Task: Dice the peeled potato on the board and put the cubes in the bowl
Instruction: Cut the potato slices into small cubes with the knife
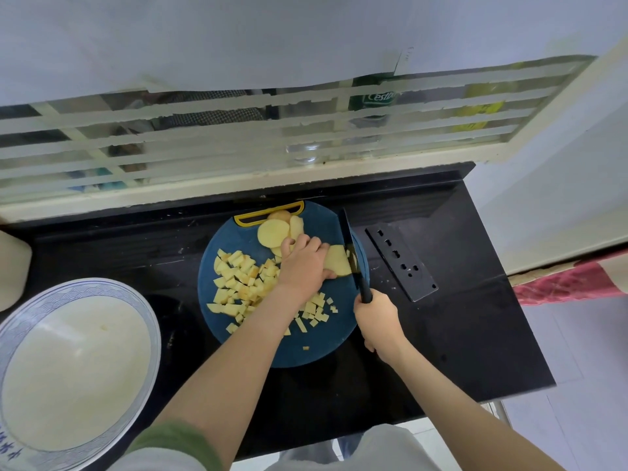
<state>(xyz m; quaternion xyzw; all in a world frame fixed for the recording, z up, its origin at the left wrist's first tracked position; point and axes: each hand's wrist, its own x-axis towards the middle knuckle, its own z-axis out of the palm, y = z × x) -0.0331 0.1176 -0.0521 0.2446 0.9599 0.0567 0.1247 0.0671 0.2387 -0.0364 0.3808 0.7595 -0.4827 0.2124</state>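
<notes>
A: Where does the board (323, 348) lie?
B: On the bench (441, 334), about midway, with the bowl (85, 287) to its left — nearer the front edge.
A: And on the board?
B: Cubes (238, 280) across its left and front, slices (272, 232) at the back, one slice (338, 261) at the right, against the knife (351, 253). Right of the board, on the bench, lies a holed plate (401, 263).

The black worktop (458, 334) carries a round blue board (231, 239), a white bowl (78, 287) at left, and a perforated black plate (401, 263) at right.

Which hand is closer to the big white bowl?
Left. The left hand holds a potato slice on the board, nearer the bowl; the right hand grips the knife beyond it, farther away.
</notes>
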